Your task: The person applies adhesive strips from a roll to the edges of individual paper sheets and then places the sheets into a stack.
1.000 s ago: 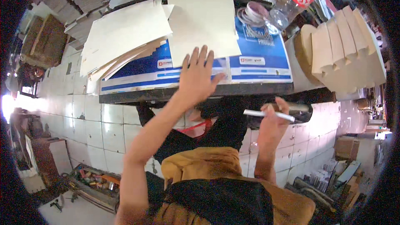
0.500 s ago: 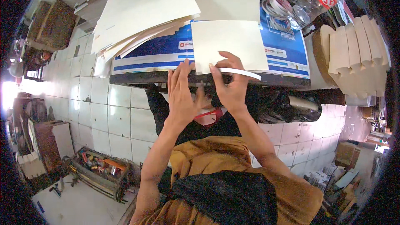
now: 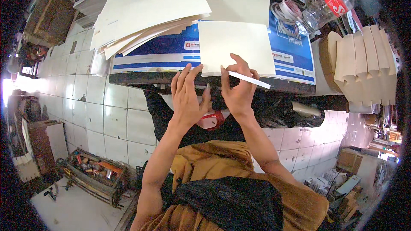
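A cream paper sheet (image 3: 237, 45) lies at the front edge of the work table. Pinched between the thumb and fingers of my right hand (image 3: 238, 95) is a narrow white strip (image 3: 251, 80), close over the sheet's front edge, its free end sticking out to the right. My left hand (image 3: 187, 98) has its fingers stretched out by the sheet's front left corner, holding nothing. Whether the strip touches the sheet is hidden behind my fingers.
Left of the sheet is a fanned stack of cream paper (image 3: 150, 6) on a blue printed sheet (image 3: 150, 57). Another cream sheet (image 3: 237, 0) lies behind. Tape rolls (image 3: 287, 10), plastic bottles (image 3: 332, 6) and bundled folded paper (image 3: 364, 60) stand right. A tool crate (image 3: 94, 173) sits lower left.
The white strip was bowed and now lies straighter, its free end lower. Both hands have hardly moved, and the whole view has shifted slightly.
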Demonstrator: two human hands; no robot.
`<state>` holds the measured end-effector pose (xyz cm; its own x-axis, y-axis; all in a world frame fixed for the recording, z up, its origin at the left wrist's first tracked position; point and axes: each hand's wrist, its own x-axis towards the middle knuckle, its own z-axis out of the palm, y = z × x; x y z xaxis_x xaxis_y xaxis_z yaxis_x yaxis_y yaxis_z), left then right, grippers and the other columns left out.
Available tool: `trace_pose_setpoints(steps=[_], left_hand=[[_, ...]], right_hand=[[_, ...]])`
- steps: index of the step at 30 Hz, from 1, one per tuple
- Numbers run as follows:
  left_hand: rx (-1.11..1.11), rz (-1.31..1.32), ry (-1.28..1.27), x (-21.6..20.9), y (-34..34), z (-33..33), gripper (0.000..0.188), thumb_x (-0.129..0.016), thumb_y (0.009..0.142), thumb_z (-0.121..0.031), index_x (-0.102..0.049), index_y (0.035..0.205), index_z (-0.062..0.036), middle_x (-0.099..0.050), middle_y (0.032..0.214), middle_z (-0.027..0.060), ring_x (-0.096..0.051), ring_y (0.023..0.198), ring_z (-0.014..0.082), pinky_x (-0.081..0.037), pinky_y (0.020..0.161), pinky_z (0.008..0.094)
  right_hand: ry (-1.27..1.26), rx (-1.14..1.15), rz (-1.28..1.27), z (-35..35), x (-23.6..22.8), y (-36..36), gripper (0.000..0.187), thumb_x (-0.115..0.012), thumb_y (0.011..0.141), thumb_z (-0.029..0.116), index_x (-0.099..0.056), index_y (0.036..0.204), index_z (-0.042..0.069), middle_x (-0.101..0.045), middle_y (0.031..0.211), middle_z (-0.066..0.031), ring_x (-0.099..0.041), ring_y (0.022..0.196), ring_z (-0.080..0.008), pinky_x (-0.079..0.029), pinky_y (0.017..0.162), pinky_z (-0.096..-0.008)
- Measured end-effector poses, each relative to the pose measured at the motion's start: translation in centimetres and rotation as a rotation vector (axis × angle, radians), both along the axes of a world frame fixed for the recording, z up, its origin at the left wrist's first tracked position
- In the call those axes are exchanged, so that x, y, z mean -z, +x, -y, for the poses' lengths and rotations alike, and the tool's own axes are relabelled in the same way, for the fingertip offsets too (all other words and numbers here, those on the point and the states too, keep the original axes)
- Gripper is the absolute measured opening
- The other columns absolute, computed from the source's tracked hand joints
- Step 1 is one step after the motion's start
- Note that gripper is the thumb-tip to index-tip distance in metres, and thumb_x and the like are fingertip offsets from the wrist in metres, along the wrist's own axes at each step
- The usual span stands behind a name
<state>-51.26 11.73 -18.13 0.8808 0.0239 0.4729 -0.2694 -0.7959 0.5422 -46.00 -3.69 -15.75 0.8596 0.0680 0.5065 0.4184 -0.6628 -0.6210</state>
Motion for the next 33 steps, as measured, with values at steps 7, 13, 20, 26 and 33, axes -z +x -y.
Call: trace_pose_setpoints(steps=[7,13,20,26,33], left_hand=[[0.012,0.003,0.047,-0.3,0.2,-0.1,0.055,-0.069,0.091,-0.019,-0.052,0.141,-0.0049,-0.061,0.140,0.0116,-0.049,0.139,0.0355,-0.032,0.116,0.0501],[-0.001,0.038,0.050,0.1,0.3,-0.2,0.055,-0.071,0.090,-0.017,-0.054,0.141,-0.0050,-0.064,0.137,0.0101,-0.050,0.139,0.0343,-0.034,0.114,0.0492],[0.003,0.034,0.054,0.3,0.3,-0.1,0.056,-0.072,0.089,-0.016,-0.054,0.141,-0.0053,-0.065,0.136,0.0098,-0.051,0.138,0.0335,-0.034,0.114,0.0485],[-0.003,0.060,0.036,0.7,0.3,-0.1,0.049,-0.070,0.090,-0.017,-0.056,0.136,-0.0066,-0.063,0.139,0.0090,-0.050,0.139,0.0331,-0.034,0.114,0.0497],[-0.016,0.049,0.091,0.6,0.5,0.0,0.031,-0.071,0.089,-0.016,-0.066,0.119,-0.0098,-0.062,0.143,0.0076,-0.050,0.140,0.0323,-0.034,0.114,0.0489]], right_hand=[[0.000,-0.004,0.004,0.4,0.1,0.1,0.046,-0.076,0.090,0.011,-0.060,0.133,0.010,-0.068,0.080,0.0033,-0.065,0.079,-0.0136,-0.038,0.090,-0.0358],[0.007,-0.005,-0.012,0.5,0.0,0.1,0.046,-0.076,0.090,0.011,-0.060,0.133,0.010,-0.068,0.080,0.0041,-0.064,0.077,-0.0128,-0.038,0.090,-0.0356],[-0.002,0.010,-0.017,0.4,0.1,0.1,0.046,-0.077,0.090,0.011,-0.060,0.133,0.009,-0.068,0.079,0.0038,-0.064,0.077,-0.0120,-0.037,0.092,-0.0353],[0.051,-0.015,-0.057,0.5,0.3,0.0,0.048,-0.075,0.090,0.015,-0.059,0.135,0.010,-0.069,0.079,-0.0006,-0.064,0.082,-0.0204,-0.037,0.090,-0.0406],[-0.014,-0.021,-0.098,1.0,-1.0,0.0,0.047,-0.074,0.091,0.016,-0.058,0.134,0.008,-0.069,0.078,-0.0011,-0.066,0.081,-0.0222,-0.038,0.091,-0.0420]])
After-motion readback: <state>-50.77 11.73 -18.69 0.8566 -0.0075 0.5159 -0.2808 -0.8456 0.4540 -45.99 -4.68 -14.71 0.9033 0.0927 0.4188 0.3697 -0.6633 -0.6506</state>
